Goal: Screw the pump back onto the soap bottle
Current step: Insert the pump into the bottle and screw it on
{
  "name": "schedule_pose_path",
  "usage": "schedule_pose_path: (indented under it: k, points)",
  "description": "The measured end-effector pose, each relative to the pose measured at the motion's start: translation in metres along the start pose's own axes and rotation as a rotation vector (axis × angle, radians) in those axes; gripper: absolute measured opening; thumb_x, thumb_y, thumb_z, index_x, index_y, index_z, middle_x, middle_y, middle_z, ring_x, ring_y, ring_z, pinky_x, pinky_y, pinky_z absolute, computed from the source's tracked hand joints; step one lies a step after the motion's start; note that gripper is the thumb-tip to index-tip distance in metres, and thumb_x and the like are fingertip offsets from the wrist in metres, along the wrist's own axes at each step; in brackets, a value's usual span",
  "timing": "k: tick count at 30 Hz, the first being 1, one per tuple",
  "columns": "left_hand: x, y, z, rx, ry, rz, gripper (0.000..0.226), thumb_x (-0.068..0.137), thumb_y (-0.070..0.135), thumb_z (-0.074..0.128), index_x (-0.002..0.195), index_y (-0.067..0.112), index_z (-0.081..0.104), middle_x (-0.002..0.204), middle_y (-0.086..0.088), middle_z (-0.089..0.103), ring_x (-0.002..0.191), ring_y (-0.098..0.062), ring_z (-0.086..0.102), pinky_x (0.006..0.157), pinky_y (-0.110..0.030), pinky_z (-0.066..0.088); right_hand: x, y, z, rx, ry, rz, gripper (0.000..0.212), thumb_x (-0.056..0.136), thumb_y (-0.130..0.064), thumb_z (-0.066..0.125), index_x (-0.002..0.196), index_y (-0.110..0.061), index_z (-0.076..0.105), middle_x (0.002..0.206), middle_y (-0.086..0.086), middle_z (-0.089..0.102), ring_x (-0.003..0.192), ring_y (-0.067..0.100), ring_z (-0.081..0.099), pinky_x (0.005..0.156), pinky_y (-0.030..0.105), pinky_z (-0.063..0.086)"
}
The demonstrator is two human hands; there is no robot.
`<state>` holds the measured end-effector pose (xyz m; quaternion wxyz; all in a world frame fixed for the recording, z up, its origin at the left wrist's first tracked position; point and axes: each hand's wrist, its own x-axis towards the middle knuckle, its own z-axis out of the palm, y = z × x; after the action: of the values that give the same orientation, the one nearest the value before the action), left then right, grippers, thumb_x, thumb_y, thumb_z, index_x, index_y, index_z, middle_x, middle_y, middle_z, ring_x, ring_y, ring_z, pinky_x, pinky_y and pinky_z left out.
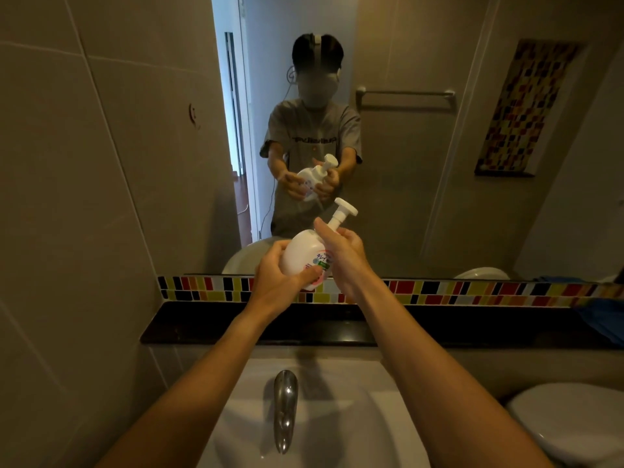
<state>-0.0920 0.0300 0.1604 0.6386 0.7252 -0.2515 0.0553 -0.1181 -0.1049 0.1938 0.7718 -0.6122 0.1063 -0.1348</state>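
Observation:
A round white soap bottle with a printed label is held in the air above the dark counter, tilted to the right. My left hand wraps its lower body from the left. A white pump with a flat head sticks out of the bottle's neck, slanting up and right. My right hand is closed around the pump's collar at the neck, hiding the joint between pump and bottle. The mirror behind shows the same hold.
A black counter ledge runs below a strip of coloured mosaic tiles. A white sink with a chrome faucet lies beneath my arms. A toilet lid sits at lower right, blue cloth at right.

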Motion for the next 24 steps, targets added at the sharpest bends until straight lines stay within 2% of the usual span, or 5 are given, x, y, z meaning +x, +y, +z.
schedule_pose_path:
  k: [4,9,14,19,24]
  points:
    - [0.002,-0.001,0.001,-0.010,-0.001,-0.019,0.053,0.072,0.039,0.078,0.114,0.036,0.047,0.107,0.016,0.056,0.090,-0.008,0.062,0.056,-0.011,0.054,0.001,-0.003,-0.007,0.093,-0.088,0.002,0.034,0.089,-0.038,0.056,0.109,-0.011,0.057,0.093,0.010,0.067,0.090,0.029,0.066,0.074,0.039,0.054]
    - [0.000,0.003,0.008,0.020,0.019,0.014,0.054,0.073,0.034,0.079,0.113,0.036,0.044,0.101,0.024,0.050,0.086,-0.004,0.059,0.053,0.001,0.046,0.002,-0.003,-0.003,-0.033,0.004,0.026,0.067,0.081,-0.047,0.071,0.131,-0.010,0.046,0.120,0.020,0.066,0.105,0.035,0.068,0.090,0.049,0.057]
    - [0.006,0.002,0.007,0.010,0.018,-0.028,0.052,0.073,0.035,0.078,0.114,0.033,0.046,0.107,0.013,0.055,0.086,-0.007,0.060,0.057,-0.010,0.052,0.002,-0.006,-0.012,0.083,-0.054,0.036,0.036,0.091,-0.040,0.054,0.113,-0.012,0.059,0.099,0.013,0.067,0.093,0.030,0.066,0.078,0.040,0.053]
    - [0.002,0.002,0.008,0.005,0.011,-0.019,0.053,0.072,0.034,0.080,0.113,0.035,0.046,0.101,0.025,0.052,0.087,-0.006,0.060,0.052,-0.004,0.049,0.001,-0.002,-0.007,-0.031,0.020,0.026,0.060,0.084,-0.048,0.068,0.125,-0.008,0.054,0.114,0.019,0.069,0.101,0.033,0.070,0.085,0.045,0.059]
    - [0.001,-0.003,0.008,-0.060,-0.033,-0.065,0.049,0.073,0.030,0.080,0.113,0.031,0.051,0.102,0.018,0.059,0.090,-0.014,0.064,0.056,-0.011,0.055,-0.004,0.007,-0.012,0.166,-0.023,0.042,0.052,0.090,-0.040,0.053,0.130,-0.006,0.053,0.107,0.021,0.064,0.094,0.034,0.065,0.076,0.042,0.055]
